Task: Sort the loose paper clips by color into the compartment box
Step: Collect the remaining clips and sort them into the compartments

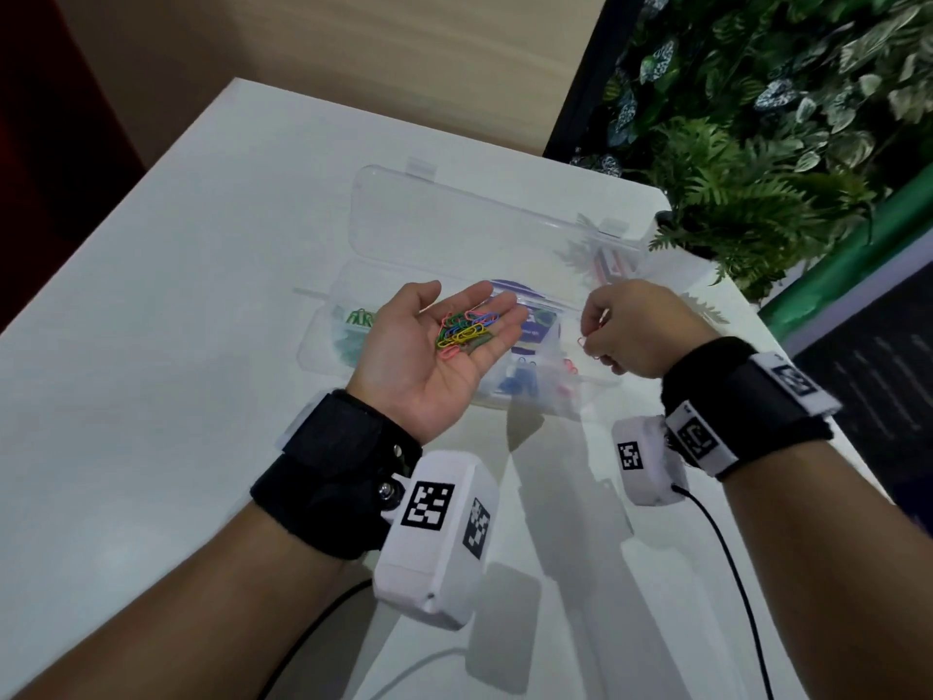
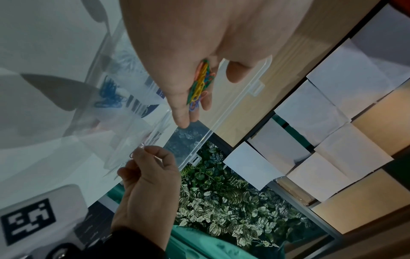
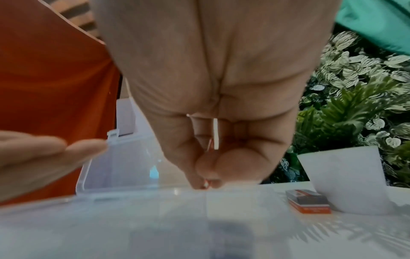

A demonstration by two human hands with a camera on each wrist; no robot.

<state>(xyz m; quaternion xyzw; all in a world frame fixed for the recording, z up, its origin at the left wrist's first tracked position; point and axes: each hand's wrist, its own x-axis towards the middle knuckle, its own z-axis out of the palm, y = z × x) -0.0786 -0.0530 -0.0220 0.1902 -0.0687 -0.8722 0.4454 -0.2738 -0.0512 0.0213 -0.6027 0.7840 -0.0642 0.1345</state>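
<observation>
I hold my left hand [image 1: 434, 346] palm up and flat over the middle of the clear compartment box [image 1: 323, 341], fingers relaxed and apart, so it serves as a tray for the mixed heap of paper clips [image 1: 467, 333]: pink, green, yellow and blue, all within easy reach of the other hand. At about 3 o'clock from that heap, my right hand [image 1: 633, 328] has thumb and forefinger pressed together on a single red paper clip [image 1: 588, 346], the other fingers curled in, hovering just above the box's right end. I judge I carry it there because red clips [image 1: 568, 368] already lie in the compartment below it. Green clips [image 1: 356, 318] sit at the box's 9 o'clock end and blue clips [image 1: 517, 384] near its front. The lid [image 1: 454, 219] stands open at 12 o'clock, out of the way.
</observation>
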